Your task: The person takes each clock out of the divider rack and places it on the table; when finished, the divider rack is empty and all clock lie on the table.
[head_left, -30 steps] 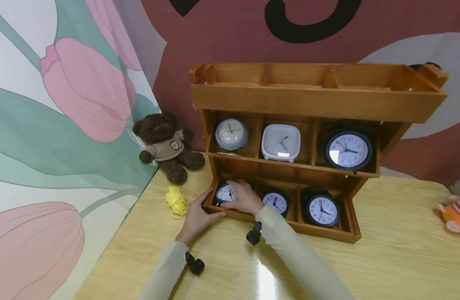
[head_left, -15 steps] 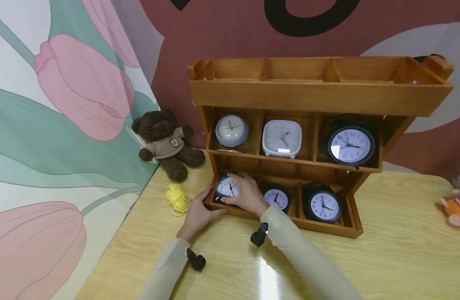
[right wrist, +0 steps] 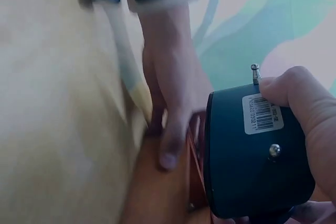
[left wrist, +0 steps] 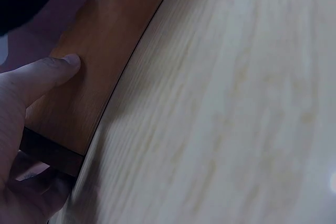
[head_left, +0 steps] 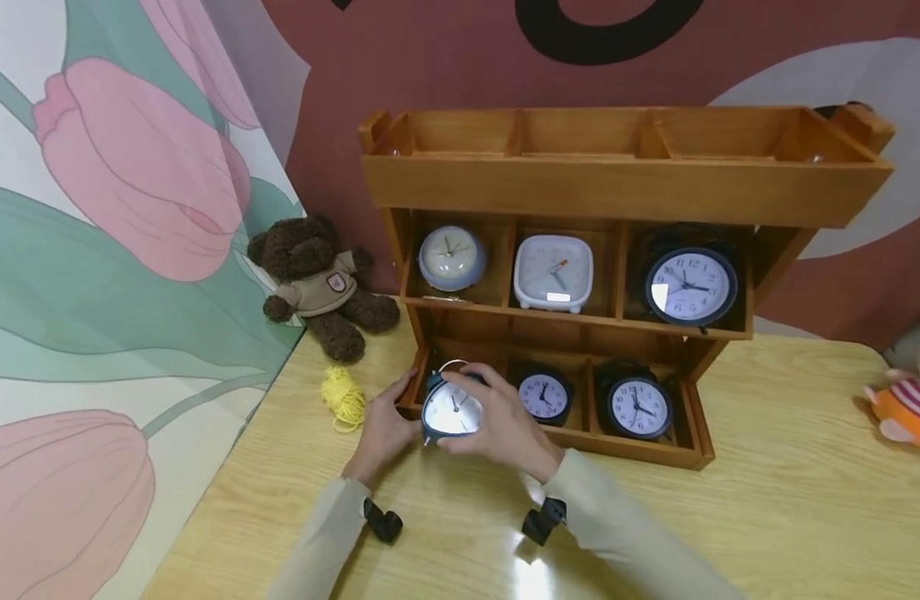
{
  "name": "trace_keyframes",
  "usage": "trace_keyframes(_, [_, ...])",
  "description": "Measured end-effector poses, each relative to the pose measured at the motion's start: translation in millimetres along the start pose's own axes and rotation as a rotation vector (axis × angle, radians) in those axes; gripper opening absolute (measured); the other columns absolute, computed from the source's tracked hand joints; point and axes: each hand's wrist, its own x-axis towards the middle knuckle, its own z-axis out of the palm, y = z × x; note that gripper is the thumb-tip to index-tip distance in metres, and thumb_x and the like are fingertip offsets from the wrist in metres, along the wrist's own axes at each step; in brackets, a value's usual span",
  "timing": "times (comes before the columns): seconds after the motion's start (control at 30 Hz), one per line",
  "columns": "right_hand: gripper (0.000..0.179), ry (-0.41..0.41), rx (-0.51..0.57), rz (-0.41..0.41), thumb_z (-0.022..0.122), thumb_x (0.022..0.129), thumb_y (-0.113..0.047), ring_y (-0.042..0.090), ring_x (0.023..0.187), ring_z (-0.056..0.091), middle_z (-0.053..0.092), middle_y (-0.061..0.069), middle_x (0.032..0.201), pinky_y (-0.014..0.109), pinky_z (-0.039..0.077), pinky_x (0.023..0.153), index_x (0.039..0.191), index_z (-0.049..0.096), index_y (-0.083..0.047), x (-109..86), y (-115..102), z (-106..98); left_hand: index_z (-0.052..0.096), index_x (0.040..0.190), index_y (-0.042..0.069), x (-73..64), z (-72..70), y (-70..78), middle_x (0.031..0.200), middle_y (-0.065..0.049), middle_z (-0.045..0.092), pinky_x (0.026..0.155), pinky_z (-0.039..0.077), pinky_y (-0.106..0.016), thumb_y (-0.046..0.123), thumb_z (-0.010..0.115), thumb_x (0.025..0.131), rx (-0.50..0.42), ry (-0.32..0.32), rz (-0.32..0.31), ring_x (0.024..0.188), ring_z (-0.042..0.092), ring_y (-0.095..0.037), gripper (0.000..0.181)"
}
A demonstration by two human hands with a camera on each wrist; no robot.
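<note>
— What is held closest in?

— A dark teal alarm clock [head_left: 451, 414], gripped by the right hand [head_left: 505, 425] at the front left corner of the wooden shelf [head_left: 625, 192]; whether shelf and clock touch cannot be told.

— How might it handle?

— It would be judged light and stiff, its smooth casing perhaps slippery and its dial [head_left: 460, 407] fragile. It is best taken by the sides.

— And the left hand [head_left: 386, 435]?

— The shelf's lower left corner is grasped by it; in the left wrist view, the thumb [left wrist: 65, 66] is seen laid on the front board.

— What else is view-bound?

— A barcode label [right wrist: 262, 114] and metal studs [right wrist: 275, 150] are shown by the right wrist view alone; by the head view, the dial and, farther back, a white clock [head_left: 553, 272] in the upper tier.
</note>
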Motion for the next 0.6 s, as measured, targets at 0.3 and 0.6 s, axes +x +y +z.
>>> trace_keyframes(0.3, [0.081,-0.066,0.008,-0.049,0.090,0.062,-0.035,0.020,0.115,0.054,0.052,0.008,0.132,0.040,0.050,0.093,0.134,0.058,-0.017,-41.0,-10.0,16.3,0.053,0.140,0.018,0.1,-3.3,-1.4,0.136,-0.016,0.058,0.097,0.048,-0.047,0.027,0.091,0.065,-0.002,-0.013,-0.001,0.120,0.059,-0.033,0.085])
trace_keyframes(0.6, [0.081,-0.120,-0.034,0.023,0.088,0.065,-0.041,0.023,0.113,0.053,0.052,0.009,0.130,0.043,0.050,0.092,0.136,0.056,-0.017,-55.0,-4.7,34.4,0.051,0.141,0.018,0.9,0.4,-3.7,0.140,-0.013,0.055,0.103,0.044,-0.048,0.035,0.090,0.065,0.037,-0.017,0.023,0.125,0.055,-0.032,0.087])
